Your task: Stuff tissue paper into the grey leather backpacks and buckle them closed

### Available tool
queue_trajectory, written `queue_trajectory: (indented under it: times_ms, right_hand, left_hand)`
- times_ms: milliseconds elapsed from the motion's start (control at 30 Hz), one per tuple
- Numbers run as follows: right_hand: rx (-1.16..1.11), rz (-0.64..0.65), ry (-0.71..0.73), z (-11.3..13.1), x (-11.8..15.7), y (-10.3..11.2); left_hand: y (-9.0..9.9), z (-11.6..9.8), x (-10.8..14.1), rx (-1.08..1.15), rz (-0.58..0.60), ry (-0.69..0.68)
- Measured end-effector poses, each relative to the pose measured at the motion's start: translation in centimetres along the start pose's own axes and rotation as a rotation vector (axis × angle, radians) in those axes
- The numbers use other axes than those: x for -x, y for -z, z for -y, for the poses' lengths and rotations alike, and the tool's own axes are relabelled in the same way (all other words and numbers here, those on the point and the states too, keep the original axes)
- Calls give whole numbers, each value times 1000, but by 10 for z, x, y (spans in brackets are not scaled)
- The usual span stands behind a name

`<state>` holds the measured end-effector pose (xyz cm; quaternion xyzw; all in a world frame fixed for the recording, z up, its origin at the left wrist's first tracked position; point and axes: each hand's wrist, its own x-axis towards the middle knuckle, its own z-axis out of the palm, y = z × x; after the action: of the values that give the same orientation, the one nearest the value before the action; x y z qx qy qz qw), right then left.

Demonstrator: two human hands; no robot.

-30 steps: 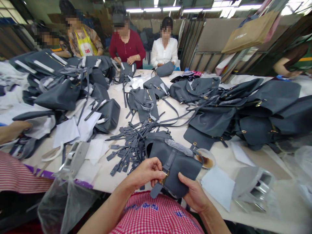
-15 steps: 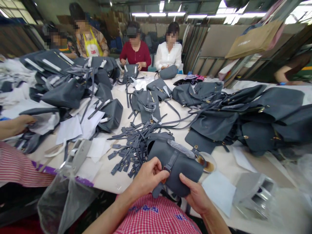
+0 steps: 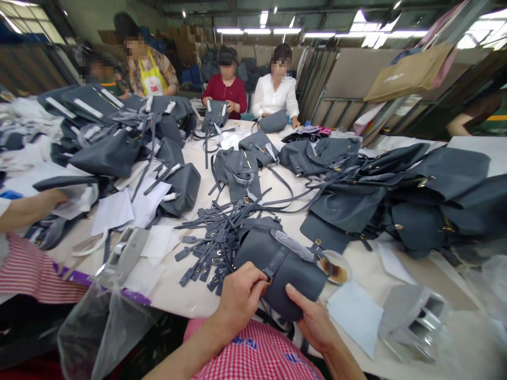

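Pinching the buckle with my left hand, fingertips together, I am holding the bag at the table's near edge with my right hand, thumb on top, other fingers hidden, probably keeping it still.

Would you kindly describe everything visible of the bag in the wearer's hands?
The dark blue-grey bag looks like leather. A strap runs down to a gold-toned buckle, where the left hand pinches; the right hand grips its near side, thumb on top. Its apparent handle is wrapped in translucent plastic. It is tilted at the table's edge.
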<state>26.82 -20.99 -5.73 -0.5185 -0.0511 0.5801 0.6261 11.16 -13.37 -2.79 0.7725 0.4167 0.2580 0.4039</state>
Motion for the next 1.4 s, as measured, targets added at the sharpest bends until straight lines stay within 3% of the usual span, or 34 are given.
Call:
queue_trajectory:
  times_ms: [233, 367, 500, 833, 1000, 1233, 1400]
  right_hand:
    - [14, -2, 3, -5, -3, -1]
    - [0, -20, 17, -5, -5, -4]
    - [16, -32, 45, -6, -9, -10]
    - [-69, -23, -17, -2, -7, -31]
    - [23, -36, -25, -7, -10, -25]
    - [47, -35, 10, -7, -13, -18]
    - [91, -14, 66, -12, -18, -9]
  left_hand:
    - [-8, 5, 0, -572, 40, -180]
    - [-15, 6, -4, -714, 65, -150]
    - [-16, 6, -11, -753, 9, -31]
    - [-1, 12, -9, -668, -85, 30]
    - [3, 12, -10, -600, -79, 124]
    - [8, 10, -14, -410, -70, 67]
    - [20, 4, -11, -183, -85, 107]
